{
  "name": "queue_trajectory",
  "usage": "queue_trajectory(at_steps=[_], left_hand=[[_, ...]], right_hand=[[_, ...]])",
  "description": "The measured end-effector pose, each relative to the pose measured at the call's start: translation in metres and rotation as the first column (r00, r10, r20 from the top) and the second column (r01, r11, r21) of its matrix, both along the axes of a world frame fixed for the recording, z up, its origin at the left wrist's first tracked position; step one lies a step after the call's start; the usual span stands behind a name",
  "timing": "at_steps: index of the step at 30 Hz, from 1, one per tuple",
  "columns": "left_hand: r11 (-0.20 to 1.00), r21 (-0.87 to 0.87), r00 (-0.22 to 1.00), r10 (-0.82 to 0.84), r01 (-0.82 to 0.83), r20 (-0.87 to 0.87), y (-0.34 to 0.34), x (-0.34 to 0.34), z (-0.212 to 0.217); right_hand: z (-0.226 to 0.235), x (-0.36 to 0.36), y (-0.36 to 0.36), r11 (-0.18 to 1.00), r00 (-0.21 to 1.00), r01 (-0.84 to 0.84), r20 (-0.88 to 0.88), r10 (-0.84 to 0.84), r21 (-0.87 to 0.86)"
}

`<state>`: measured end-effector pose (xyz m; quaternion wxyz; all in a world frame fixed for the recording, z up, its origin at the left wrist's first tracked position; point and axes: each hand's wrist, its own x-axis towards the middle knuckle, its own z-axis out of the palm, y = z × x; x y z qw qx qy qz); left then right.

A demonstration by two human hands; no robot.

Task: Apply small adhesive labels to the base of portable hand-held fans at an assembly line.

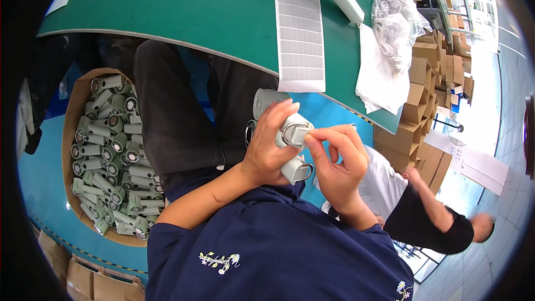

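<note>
My left hand (pixel 267 147) is wrapped around pale green handheld fans, at least two, held together above my lap. The end of one fan's handle (pixel 293 135), with a metal ring on it, points toward my right hand. Below it, a second handle (pixel 294 170) sticks out with its own metal loop. My right hand (pixel 343 159) is closed in a pinch, thumb and forefinger touching the first handle's end; anything between the fingertips is too small to make out. A long strip of grey-white labels (pixel 301 39) hangs over the table edge just above my hands.
On the green table (pixel 184 8) lie another handheld fan (pixel 343 0), white papers (pixel 382 78) and a plastic bag of white cables (pixel 393 22). A carton (pixel 69 134) full of similar fans stands at my left. Cardboard boxes (pixel 415 100) and another person (pixel 429 212) are at the right.
</note>
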<state>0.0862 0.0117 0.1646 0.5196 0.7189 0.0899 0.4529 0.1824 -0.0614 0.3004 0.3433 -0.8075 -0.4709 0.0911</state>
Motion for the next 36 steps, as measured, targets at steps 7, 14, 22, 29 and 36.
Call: queue_trajectory(at_steps=[7, 14, 22, 29, 36], left_hand=[[1.0, 0.022, 1.0, -0.001, 0.001, -0.012, 0.0, -0.001, 0.001], [0.998, 0.035, 0.998, -0.045, 0.046, -0.034, 0.002, -0.004, -0.004], [1.0, 0.011, 1.0, -0.011, 0.011, -0.002, 0.001, -0.001, -0.001], [0.971, -0.224, 0.994, -0.098, 0.086, -0.046, -0.011, 0.0, -0.008], [0.983, -0.178, 0.998, -0.052, 0.046, -0.029, -0.009, -0.001, -0.014]], right_hand=[[-0.012, 0.003, -0.005, 0.963, 0.804, 0.254, -0.572, -0.161, 0.086], [-0.015, 0.015, -0.012, 0.982, 0.699, 0.174, -0.711, -0.074, 0.069], [-0.024, 0.028, -0.009, 1.0, 0.583, -0.005, -0.812, 0.017, 0.018], [-0.02, 0.019, -0.006, 0.997, 0.749, 0.049, -0.658, -0.078, -0.063], [-0.029, 0.016, 0.0, 0.996, 0.782, 0.053, -0.618, -0.083, -0.067]])
